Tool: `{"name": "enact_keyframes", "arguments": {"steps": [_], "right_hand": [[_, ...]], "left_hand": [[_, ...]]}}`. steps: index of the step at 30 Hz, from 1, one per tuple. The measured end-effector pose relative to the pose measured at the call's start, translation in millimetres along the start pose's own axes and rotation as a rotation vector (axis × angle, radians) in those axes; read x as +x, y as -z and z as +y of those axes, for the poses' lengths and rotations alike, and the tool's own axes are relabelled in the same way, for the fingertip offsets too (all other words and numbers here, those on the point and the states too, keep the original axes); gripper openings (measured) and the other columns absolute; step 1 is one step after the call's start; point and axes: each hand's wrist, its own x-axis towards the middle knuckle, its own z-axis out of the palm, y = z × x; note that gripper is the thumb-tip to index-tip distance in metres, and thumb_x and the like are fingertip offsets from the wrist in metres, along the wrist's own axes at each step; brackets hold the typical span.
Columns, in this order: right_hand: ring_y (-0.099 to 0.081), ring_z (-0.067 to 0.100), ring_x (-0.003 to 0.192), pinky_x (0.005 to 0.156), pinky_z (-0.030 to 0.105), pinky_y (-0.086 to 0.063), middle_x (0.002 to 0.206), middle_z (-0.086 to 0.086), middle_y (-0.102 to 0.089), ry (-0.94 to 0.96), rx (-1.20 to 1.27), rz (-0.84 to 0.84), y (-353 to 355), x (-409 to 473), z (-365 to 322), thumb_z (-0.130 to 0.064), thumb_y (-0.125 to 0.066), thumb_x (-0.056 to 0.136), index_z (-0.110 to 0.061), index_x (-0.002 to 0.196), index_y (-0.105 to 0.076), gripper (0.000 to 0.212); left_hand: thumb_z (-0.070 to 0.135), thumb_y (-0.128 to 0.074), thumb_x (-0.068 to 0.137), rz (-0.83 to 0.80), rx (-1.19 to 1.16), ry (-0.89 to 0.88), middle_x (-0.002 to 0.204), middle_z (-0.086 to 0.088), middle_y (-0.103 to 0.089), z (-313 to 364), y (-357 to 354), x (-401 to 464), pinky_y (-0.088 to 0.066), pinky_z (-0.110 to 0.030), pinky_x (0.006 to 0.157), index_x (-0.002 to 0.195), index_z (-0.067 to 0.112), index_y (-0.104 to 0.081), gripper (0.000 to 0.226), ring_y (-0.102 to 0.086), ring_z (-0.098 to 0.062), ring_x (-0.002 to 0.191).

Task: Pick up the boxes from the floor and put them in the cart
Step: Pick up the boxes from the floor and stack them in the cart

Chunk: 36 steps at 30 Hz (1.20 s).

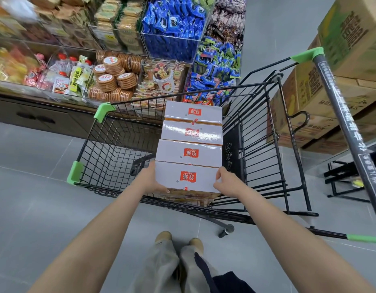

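Inside the black wire shopping cart with green corner guards (111,108), four white cardboard boxes with red logos lie in a row running away from the person. The nearest white box (188,178) sits between the left hand (150,179) and right hand (224,182), both gripping its short ends. Its long axis runs left to right, the logo face pointing up.

Shop aisle w/ grey tiled floor (45,208), pale grout lines, even light, soft glare on tiles. Along the top edge runs a display counter (41,119) w/ dark wood-look front; on it, clear bins: blue snack packets (174,22), round biscuit stacks (115,77), pouch drinks (62,79) at the left end, wrapped crackers (117,20) behind. Right side: stacked brown cartons (309,98) w/ green print, rising to the top-right corner. Low black metal rack (347,182) on the floor by the right edge, just below the cartons.
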Motion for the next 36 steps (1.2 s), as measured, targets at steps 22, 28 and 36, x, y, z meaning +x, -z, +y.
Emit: {"name": "enact_keyframes", "arguments": {"steps": [22, 28, 36], "right_hand": [[-0.052, 0.029, 0.116, 0.091, 0.035, -0.044, 0.127, 0.013, -0.055, 0.583, -0.566, 0.104, -55.6, 27.6, -333.9, -0.031, -0.052, 0.093, -0.010, 0.125, -0.050, 0.038], [-0.055, 0.030, 0.113, 0.089, 0.034, -0.044, 0.123, 0.012, -0.060, 0.731, -0.567, 0.101, -139.5, 17.6, -451.7, -0.031, -0.054, 0.091, -0.010, 0.118, -0.054, 0.034], [-0.058, 0.026, 0.107, 0.090, 0.037, -0.049, 0.118, 0.008, -0.063, 0.850, -0.633, 0.043, -221.5, 21.0, -576.5, -0.028, -0.054, 0.089, -0.015, 0.113, -0.058, 0.027]], "left_hand": [[0.037, -0.066, 0.085, 0.488, -0.008, 0.182, 0.109, -0.010, -0.058, -180.3, 216.3, -121.9, -0.045, -0.033, 0.080, 0.111, 0.007, -0.051, 0.042, -0.055, -0.027, 0.102], [0.030, -0.066, 0.086, 0.616, -0.075, 0.216, 0.101, -0.010, -0.060, -287.7, 288.2, -168.2, -0.045, -0.033, 0.084, 0.106, 0.007, -0.053, 0.033, -0.056, -0.028, 0.100], [0.026, -0.067, 0.084, 0.728, -0.157, 0.236, 0.103, -0.014, -0.062, -385.6, 343.9, -187.7, -0.045, -0.033, 0.083, 0.104, 0.005, -0.056, 0.032, -0.058, -0.030, 0.097]]}}
